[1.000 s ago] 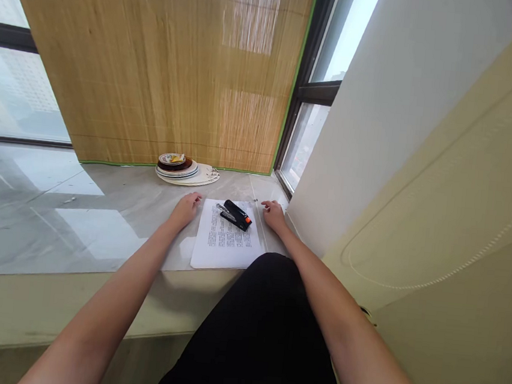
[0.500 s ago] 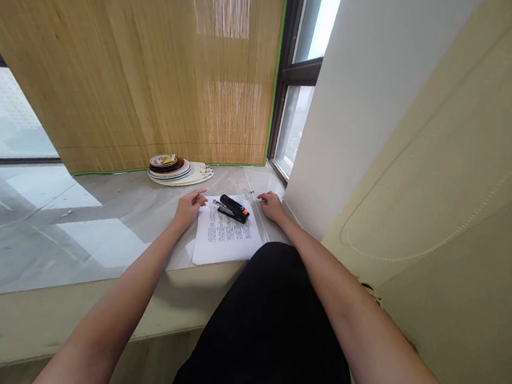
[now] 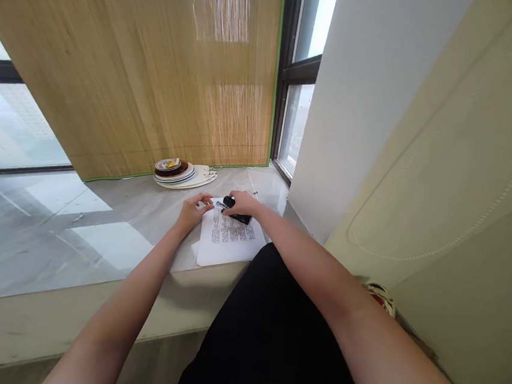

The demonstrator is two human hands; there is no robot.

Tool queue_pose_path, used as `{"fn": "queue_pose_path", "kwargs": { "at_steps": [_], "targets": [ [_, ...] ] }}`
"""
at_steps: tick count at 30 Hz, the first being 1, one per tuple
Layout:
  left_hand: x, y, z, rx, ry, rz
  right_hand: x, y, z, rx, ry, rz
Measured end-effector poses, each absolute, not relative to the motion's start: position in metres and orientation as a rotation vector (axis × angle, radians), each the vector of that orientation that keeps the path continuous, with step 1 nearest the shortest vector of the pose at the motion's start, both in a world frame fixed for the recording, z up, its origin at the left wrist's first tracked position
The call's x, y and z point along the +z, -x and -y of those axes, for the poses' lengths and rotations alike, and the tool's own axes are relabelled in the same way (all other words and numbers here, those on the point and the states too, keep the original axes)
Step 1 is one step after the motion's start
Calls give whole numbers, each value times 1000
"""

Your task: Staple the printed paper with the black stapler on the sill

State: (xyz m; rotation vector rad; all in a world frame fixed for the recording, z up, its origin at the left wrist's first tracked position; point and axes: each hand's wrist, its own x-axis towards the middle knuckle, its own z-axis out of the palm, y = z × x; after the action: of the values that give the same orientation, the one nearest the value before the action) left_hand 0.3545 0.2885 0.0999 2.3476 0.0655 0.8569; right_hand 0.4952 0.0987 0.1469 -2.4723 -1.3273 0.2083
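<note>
A black stapler [image 3: 243, 219] lies at a slant on printed sheets of paper [image 3: 227, 251]. My right hand [image 3: 242, 203] reaches over it from the right, with thumb and fingers closed around its body. The hand covers the middle of the stapler; both ends show. At the upper left edge of the paper rests my left hand [image 3: 193, 213]. Its fingers are bent with the thumb apart from them, and the fingertips touch or nearly touch the sheet's edge.
Stacked plates [image 3: 175, 175] stand on the grey marble-look ledge [image 3: 132, 207] by the bamboo blind [image 3: 166, 87]. A white wall [image 3: 359, 105] bounds the ledge on the right. My black-clad leg [image 3: 264, 338] is against the ledge front.
My right hand has moved left from the bare ledge onto the stapler and closed on it. My left hand stays by the paper's edge, its fingers a little more bent. The view has shifted slightly.
</note>
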Motion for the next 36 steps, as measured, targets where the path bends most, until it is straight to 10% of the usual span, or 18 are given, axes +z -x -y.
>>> {"fn": "queue_pose_path", "kwargs": {
  "at_steps": [36],
  "targets": [
    [103, -351, -274, 780, -2394, 209, 161, -487, -67, -43, 2205, 1645]
  ]
}}
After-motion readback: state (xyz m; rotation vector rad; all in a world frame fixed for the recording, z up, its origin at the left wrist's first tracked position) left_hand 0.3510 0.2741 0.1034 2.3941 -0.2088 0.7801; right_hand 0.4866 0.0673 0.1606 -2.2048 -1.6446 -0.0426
